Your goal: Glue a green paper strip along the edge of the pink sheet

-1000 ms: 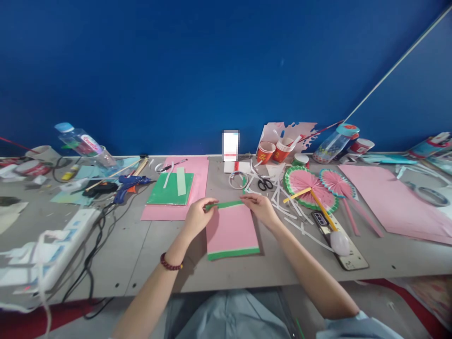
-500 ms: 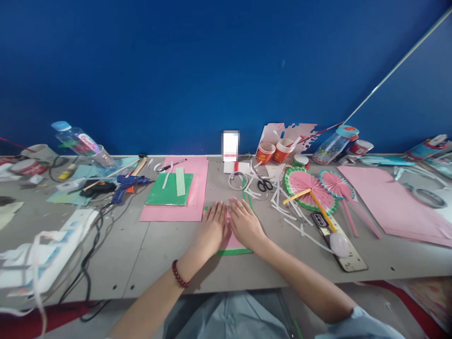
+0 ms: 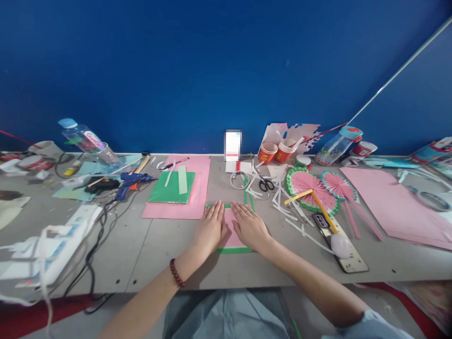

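Observation:
A pink sheet of paper with green edge strips (image 3: 232,238) lies flat on the table in front of me. My left hand (image 3: 211,228) rests palm down on its left side, fingers stretched out toward the far green edge. On the right side my right hand (image 3: 250,226) lies flat too, its fingers angled inward. Pink paper shows in the gap between the hands; the sheet's sides are covered by them. Thin green strips (image 3: 246,193) stick out just beyond the right fingertips. Neither hand grasps anything.
Left are a green paper pack (image 3: 171,188) on pink paper, a blue glue gun (image 3: 132,183) and a power strip (image 3: 67,249). Right are black scissors (image 3: 266,185), white paper scraps, watermelon fans (image 3: 310,186) and a phone (image 3: 353,259). Behind stand red cups (image 3: 267,153) and a screen (image 3: 232,145).
My hands have moved apart sideways over the pink sheet, leaving more of its middle showing. The view has shifted slightly.

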The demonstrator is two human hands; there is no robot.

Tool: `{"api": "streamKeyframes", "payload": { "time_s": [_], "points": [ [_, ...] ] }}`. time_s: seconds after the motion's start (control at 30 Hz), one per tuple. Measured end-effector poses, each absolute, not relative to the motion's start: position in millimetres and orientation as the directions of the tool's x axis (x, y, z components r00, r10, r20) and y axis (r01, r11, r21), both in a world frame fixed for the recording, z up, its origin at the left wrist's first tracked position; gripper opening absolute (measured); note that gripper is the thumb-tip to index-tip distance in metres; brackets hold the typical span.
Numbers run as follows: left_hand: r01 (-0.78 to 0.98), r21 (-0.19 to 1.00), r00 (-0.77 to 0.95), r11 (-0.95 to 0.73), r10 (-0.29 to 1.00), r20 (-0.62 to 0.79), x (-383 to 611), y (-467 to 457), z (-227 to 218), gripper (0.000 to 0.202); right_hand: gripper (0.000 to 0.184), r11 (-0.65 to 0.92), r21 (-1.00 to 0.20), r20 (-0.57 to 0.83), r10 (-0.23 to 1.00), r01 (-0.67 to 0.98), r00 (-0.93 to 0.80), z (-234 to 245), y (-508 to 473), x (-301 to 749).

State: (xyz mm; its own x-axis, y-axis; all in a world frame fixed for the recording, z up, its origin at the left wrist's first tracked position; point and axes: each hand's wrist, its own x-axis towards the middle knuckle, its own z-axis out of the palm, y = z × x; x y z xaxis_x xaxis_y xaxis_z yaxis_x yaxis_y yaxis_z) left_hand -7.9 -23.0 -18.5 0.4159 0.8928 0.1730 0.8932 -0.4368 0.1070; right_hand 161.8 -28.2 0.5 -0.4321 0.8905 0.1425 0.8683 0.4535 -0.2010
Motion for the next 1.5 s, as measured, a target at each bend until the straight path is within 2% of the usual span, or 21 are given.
{"api": "streamKeyframes", "payload": {
  "time_s": [0.37,0.6,0.9,1.13,1.23,1.33,1.43,1.5],
  "points": [
    [0.906,0.044,0.399,-0.421,0.884,0.243,-19,-29,-12,0.050,0.050,0.460,-0.229,0.150,0.888,0.858,-0.435,1,-29,170],
    [0.923,0.083,0.342,-0.375,0.901,0.267,-20,-32,-14,0.051,0.049,0.462,-0.238,0.149,0.887,0.854,-0.438,-1,-30,175],
    [0.938,0.059,0.318,-0.343,0.914,0.251,-20,-36,-10,0.052,0.049,0.443,-0.248,0.173,0.896,0.862,-0.410,-7,-31,180],
    [0.941,0.084,0.295,-0.327,0.918,0.265,-15,-37,-10,0.053,0.049,0.395,-0.250,0.174,0.916,0.884,-0.361,-8,-34,178],
    [0.924,0.187,0.271,-0.333,0.917,0.291,-19,-34,-10,0.053,0.049,0.387,-0.265,0.174,0.920,0.883,-0.351,-9,-33,179],
    [0.853,0.439,0.157,-0.282,0.941,0.300,-31,-25,-7,0.048,0.048,0.404,-0.318,0.168,0.914,0.858,-0.369,-10,-30,183],
    [0.670,0.697,0.043,-0.256,0.951,0.307,-46,-14,-2,0.044,0.048,0.422,-0.407,0.172,0.906,0.810,-0.386,-11,-24,188],
    [0.626,0.739,-0.001,-0.248,0.948,0.318,-51,-10,1,0.036,0.048,0.429,-0.460,0.197,0.903,0.777,-0.381,-11,-20,191]
  ]
}}
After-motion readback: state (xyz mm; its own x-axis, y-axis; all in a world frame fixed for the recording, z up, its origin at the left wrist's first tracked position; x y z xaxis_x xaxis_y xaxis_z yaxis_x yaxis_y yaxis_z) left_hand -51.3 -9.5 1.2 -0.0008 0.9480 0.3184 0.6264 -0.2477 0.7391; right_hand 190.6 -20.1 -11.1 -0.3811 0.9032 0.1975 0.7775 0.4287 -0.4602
